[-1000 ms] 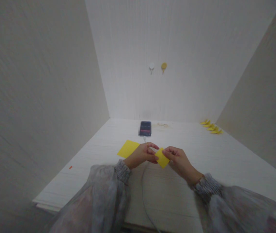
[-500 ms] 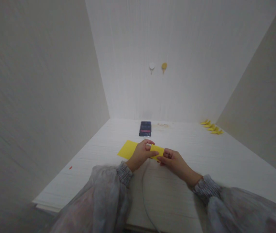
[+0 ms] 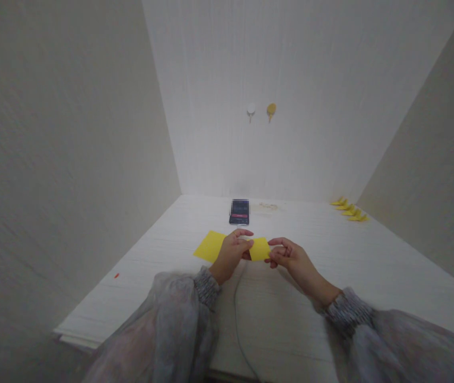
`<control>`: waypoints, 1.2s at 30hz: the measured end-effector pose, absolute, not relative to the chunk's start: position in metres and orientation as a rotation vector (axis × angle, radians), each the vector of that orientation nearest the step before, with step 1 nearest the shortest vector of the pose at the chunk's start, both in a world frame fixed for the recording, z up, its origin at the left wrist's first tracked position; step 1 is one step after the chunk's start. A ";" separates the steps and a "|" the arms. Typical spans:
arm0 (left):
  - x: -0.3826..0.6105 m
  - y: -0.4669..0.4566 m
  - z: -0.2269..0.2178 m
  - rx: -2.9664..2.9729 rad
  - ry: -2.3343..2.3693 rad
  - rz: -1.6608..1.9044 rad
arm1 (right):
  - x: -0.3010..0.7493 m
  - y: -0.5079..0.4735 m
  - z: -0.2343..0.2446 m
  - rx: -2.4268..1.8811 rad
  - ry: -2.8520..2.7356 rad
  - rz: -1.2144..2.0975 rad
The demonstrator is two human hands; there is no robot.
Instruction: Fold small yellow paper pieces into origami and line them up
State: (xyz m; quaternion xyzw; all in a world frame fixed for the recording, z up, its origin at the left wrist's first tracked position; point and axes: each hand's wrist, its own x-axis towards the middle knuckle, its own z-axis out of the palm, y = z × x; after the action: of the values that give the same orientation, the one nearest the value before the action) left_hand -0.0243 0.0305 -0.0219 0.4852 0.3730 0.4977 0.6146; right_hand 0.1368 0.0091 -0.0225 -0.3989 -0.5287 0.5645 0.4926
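Note:
A small yellow piece of paper (image 3: 259,249), squarish and apparently folded, is held up over the white table. My left hand (image 3: 230,255) pinches its left edge, with the thumb on top. At the paper's right edge, the thumb and fingertips of my right hand (image 3: 294,261) close on the lower corner, while the index finger is raised near the upper corner. A larger flat yellow sheet (image 3: 208,246) lies on the table, partly hidden behind my left hand.
A phone (image 3: 239,213) lies beyond my hands, and a grey cable (image 3: 235,314) runs toward the front edge. Several folded yellow paper shapes (image 3: 349,209) line the back right. A small red scrap (image 3: 116,275) is at the left. Two hooks (image 3: 271,109) are on the back wall.
My right hand has shifted slightly right, its fingers moving from the paper's face to its right edge. My left thumb has drawn back to the left, leaving more of the paper visible.

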 end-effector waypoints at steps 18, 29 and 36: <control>-0.029 0.027 -0.032 1.271 0.658 0.945 | 0.151 0.015 -0.039 -0.866 -1.127 1.409; -0.028 0.027 -0.030 1.291 0.699 0.945 | 0.148 0.012 -0.034 -0.860 -1.128 1.400; -0.025 0.027 -0.027 1.294 0.776 0.990 | 0.146 0.010 -0.033 -0.846 -1.139 1.413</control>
State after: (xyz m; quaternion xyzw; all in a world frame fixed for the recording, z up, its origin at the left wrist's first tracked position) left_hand -0.0248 0.0273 -0.0272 0.5627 0.3373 0.4305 0.6199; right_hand 0.1460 0.0104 -0.0327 -0.3558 -0.4790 0.5942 0.5394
